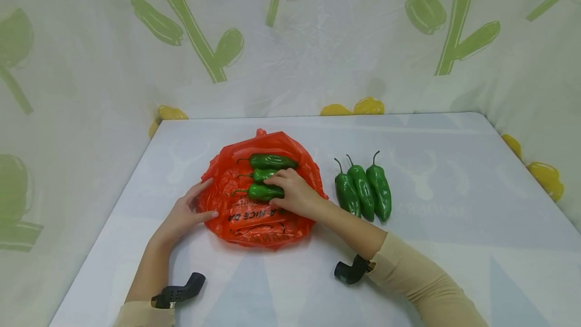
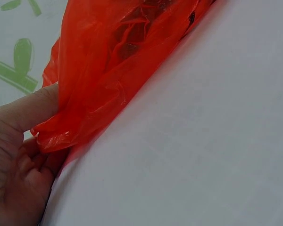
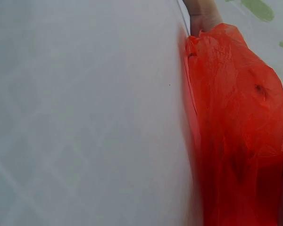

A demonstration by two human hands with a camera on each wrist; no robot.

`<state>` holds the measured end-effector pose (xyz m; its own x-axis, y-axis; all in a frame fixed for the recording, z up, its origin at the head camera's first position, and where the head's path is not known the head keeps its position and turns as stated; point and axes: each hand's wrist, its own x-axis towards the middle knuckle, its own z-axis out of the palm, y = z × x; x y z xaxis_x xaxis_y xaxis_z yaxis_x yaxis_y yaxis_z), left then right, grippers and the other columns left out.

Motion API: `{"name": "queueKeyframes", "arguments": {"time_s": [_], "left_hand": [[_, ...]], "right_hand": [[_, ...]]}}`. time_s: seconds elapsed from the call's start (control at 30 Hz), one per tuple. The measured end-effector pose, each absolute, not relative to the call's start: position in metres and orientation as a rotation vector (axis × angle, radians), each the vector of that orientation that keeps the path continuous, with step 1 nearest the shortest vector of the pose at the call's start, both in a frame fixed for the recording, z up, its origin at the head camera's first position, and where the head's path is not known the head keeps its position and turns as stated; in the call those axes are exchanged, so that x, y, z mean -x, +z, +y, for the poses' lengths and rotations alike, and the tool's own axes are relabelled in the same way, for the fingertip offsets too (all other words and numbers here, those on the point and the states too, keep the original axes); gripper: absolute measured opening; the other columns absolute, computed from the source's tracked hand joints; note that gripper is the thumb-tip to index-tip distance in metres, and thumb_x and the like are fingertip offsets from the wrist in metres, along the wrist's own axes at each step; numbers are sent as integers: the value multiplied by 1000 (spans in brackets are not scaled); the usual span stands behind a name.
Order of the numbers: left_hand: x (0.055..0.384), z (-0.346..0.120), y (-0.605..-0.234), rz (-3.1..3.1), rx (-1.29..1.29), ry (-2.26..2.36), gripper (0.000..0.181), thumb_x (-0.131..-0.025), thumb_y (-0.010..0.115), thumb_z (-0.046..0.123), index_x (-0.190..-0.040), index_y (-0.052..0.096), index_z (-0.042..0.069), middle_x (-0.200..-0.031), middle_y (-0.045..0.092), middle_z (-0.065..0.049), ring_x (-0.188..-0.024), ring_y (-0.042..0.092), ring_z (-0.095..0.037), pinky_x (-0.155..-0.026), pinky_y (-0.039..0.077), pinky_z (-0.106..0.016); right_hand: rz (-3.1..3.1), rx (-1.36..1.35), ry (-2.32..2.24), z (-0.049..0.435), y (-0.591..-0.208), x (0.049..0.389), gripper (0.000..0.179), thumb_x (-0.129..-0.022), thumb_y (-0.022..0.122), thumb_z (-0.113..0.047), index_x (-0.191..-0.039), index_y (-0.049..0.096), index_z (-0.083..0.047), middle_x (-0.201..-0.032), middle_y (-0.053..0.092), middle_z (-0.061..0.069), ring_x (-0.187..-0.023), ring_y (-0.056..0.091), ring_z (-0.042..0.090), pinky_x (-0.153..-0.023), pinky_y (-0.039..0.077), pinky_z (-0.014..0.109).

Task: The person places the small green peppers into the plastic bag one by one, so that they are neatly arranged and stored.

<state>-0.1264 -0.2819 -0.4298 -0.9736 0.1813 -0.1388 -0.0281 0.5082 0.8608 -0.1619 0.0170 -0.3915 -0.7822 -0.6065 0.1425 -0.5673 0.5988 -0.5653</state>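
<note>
A red plastic bag (image 1: 254, 225) with dark lettering lies spread open on the table. Inside it are three green peppers in a row: a back pepper (image 1: 271, 161), a middle pepper (image 1: 260, 175) and a front pepper (image 1: 260, 193). My right hand (image 1: 297, 193) reaches in from the right and grips the front pepper between fingers and thumb, partly covering the middle one. At the bag's left rim, my left hand (image 1: 183, 213) holds the plastic, thumb and fingers apart. In the left wrist view, bunched red plastic (image 2: 85, 103) lies between its thumb and fingers. The right wrist view mostly hides the right hand.
Three more green peppers (image 1: 361, 191) lie side by side on the white table (image 1: 436, 246), right of the bag, close to my right forearm. Behind the table hangs a pale sheet (image 1: 345, 54) with green leaf prints. Each wrist carries a black camera (image 1: 181, 290).
</note>
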Motion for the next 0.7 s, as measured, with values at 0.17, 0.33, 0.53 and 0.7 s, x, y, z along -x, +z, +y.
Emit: {"name": "queueKeyframes", "arguments": {"time_s": [0.17, 0.33, 0.53, 0.7], "left_hand": [[126, -282, -429, 2531, -129, 1460, 85, -79, 75, 25, -150, 28, 18, -156, 19, -14, -143, 14, -38, -102, 35, -57], [126, -281, -428, 2532, -133, 1459, 86, -79, 75, 25, -150, 27, 18, -156, 19, -14, -143, 14, -38, -102, 34, -58], [127, -282, -428, 2527, -133, 1469, 86, -79, 75, 26, -150, 28, 18, -156, 19, -14, -143, 14, -37, -102, 35, -57], [127, -281, -429, 2534, -145, 1470, 84, -80, 75, 27, -149, 29, 18, -156, 18, -15, -142, 15, -38, -102, 35, -57]], "right_hand": [[2750, 1009, -967, 21, -388, 161, 47, -80, 76, -17, -124, 62, -8, -122, 59, 8, -114, 49, 24, -92, 50, 35], [2755, 1011, -1012, 26, -384, 160, 47, -80, 77, -17, -124, 62, -8, -123, 59, 8, -116, 49, 24, -94, 50, 36], [2756, 1021, -1066, 35, -381, 158, 49, -79, 77, -19, -124, 62, -8, -124, 59, 8, -117, 50, 25, -94, 49, 38], [2754, 1095, -1144, 44, -381, 157, 49, -78, 78, -18, -124, 62, -6, -122, 60, 9, -116, 51, 25, -93, 51, 37]]}}
